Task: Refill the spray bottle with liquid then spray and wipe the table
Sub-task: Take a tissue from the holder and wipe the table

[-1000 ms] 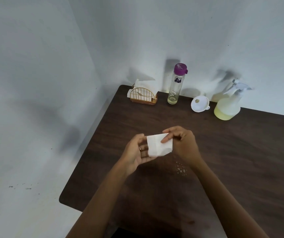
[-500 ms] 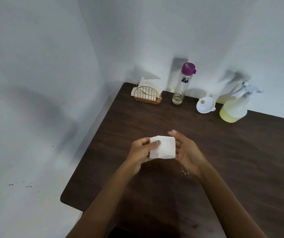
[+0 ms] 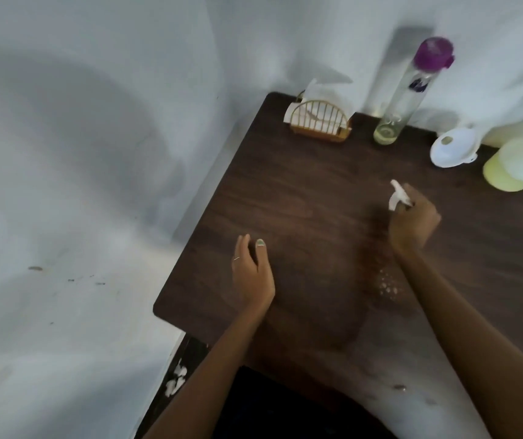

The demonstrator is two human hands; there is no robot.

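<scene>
Nearest the camera, the left hand [image 3: 251, 271] lay on the dark bench [image 3: 301, 191] near its left edge, its fingers [image 3: 241, 245] relaxed and slightly apart, holding nothing. Just right of it, small droplets [image 3: 387, 285] speckled the wood. Farther on, the right hand [image 3: 413, 224] pinched a crumpled white tissue [image 3: 396, 195] in curled fingers. Along the wall stood a napkin holder [image 3: 318, 121], a purple-capped bottle [image 3: 407, 93], a white funnel [image 3: 453, 152] and the spray bottle [image 3: 519, 164] of yellowish liquid at the right edge.
</scene>
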